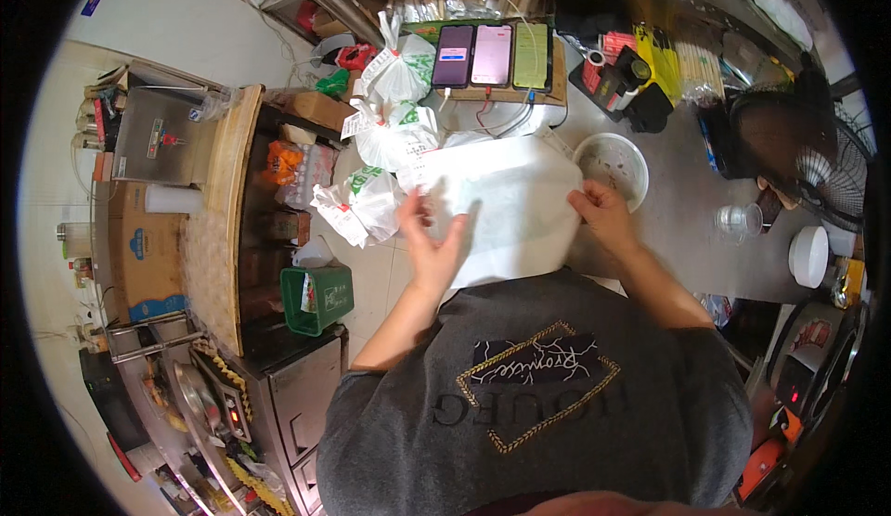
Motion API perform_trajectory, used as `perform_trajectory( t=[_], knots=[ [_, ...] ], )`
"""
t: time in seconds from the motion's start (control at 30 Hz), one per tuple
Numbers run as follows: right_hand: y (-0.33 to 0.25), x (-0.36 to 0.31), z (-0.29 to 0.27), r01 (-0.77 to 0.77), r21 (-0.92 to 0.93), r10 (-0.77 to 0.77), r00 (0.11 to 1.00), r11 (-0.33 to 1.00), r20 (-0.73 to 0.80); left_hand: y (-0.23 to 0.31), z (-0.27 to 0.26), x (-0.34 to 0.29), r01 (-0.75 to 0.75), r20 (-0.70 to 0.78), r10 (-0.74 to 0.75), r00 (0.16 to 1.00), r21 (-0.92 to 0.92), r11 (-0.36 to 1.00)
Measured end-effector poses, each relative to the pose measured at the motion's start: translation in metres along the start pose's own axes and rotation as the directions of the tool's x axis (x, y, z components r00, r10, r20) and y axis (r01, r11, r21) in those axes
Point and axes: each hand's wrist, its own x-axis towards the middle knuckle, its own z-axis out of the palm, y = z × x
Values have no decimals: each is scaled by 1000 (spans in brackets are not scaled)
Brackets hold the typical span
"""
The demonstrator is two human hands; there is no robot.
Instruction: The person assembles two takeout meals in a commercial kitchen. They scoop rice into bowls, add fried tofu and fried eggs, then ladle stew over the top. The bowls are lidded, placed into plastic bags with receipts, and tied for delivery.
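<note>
A white plastic bag, flat and slightly see-through, is spread out in front of my chest. At its right edge my right hand is closed, with thumb and fingers pinching the plastic. My left hand is at the bag's left side with thumb and fingers apart; whether it touches the plastic I cannot tell. Just beyond that hand, tied white bags with green print stand in a row, and a slip of paper hangs from one. A round white bowl stands beside my right hand, partly behind the bag.
Three phones lean side by side at the back, cables plugged in. A black fan stands to the right, near a clear cup and white bowls. On the left are a green bin and a wooden-topped counter.
</note>
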Motion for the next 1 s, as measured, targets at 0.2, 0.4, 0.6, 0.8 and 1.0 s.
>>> perform_trajectory(
  t=[0.2, 0.4, 0.6, 0.8, 1.0],
  knots=[
    [-4, -34, 11, 152, -414, -143, 988, 897, 53, 47, 68, -13, 566, 712, -131, 689, -417, 711],
    [-33, -22, -66, 312, 90, -250, 877, 946, -411, 24, 64, -19, 746, 709, -270, 652, -663, 62],
    [-25, -36, -111, 324, 418, -221, 936, 849, -275, -5, 52, 0, 580, 476, -425, 770, -245, 777],
    [-66, -96, -51, 507, -655, -673, 739, 561, -5, 62, 78, -15, -574, 220, 558, 800, 14, 818],
    [-116, -97, -65, 354, -908, -662, 739, 224, 125, 72, 21, 28, -472, 475, 399, 784, 39, 881]
  ],
)
